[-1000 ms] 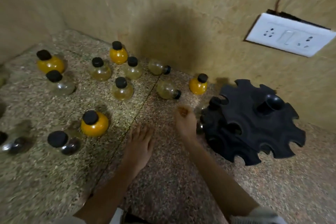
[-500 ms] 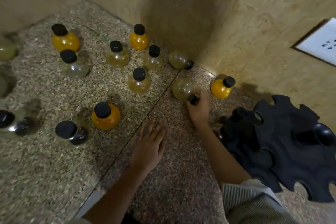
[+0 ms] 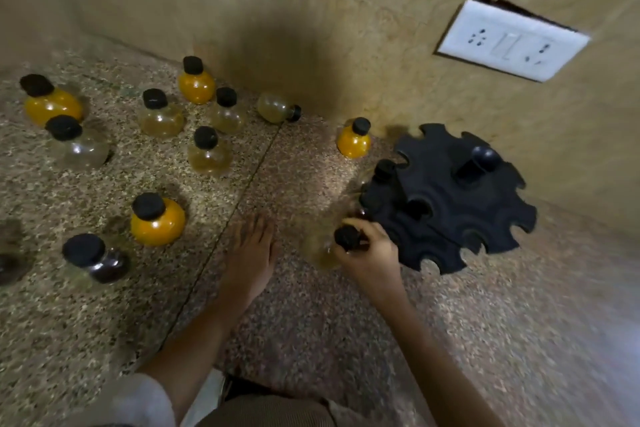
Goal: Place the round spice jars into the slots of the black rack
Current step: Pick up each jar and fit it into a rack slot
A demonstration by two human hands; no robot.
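My right hand point(image 3: 370, 255) grips a clear round jar point(image 3: 322, 250) with a black cap, holding it just left of the black rack point(image 3: 450, 204). The rack is a round disc with notched slots and a central knob; one black-capped jar point(image 3: 382, 172) sits at its left edge. My left hand point(image 3: 249, 253) lies flat on the counter, fingers spread, holding nothing. Several round jars with black caps stand to the left: an orange one point(image 3: 157, 222), a dark one point(image 3: 91, 258), a pale one point(image 3: 207, 154). Another orange jar point(image 3: 353, 139) stands close to the rack.
A clear jar point(image 3: 277, 109) lies on its side by the wall. The beige wall runs behind jars and rack, with a white socket plate point(image 3: 512, 40) up right. Speckled stone counter point(image 3: 311, 322) stretches in front of the rack.
My right hand picked up the lying clear jar from the counter's middle and carried it right and toward me, next to the rack. My left hand stayed flat.
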